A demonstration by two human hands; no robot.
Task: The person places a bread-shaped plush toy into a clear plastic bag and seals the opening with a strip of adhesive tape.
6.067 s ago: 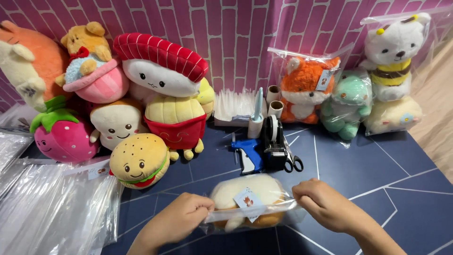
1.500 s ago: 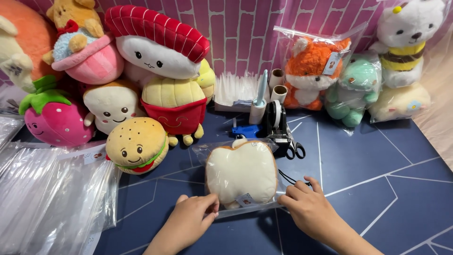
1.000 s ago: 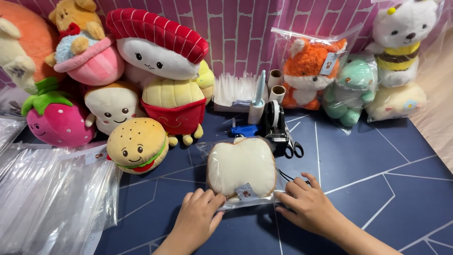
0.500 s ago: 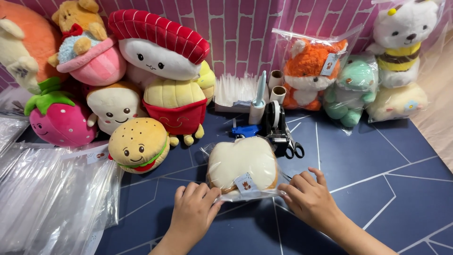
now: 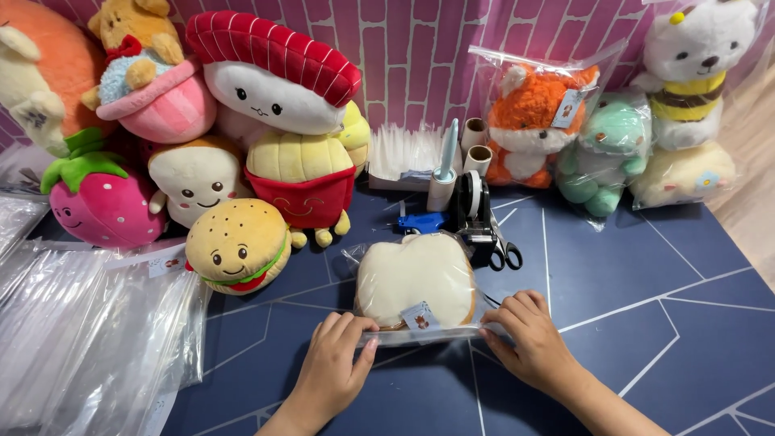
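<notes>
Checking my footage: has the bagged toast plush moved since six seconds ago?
Yes. The bagged toast plush now lies flat on the table, farther from the person, nearer the scissors.

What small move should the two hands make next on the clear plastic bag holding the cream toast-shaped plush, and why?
Probably press and slide the fingers along the bag's near edge to close it. The left hand and right hand each pinch one end of the clear plastic bag, and the cream toast-shaped plush lies fully inside.
</notes>
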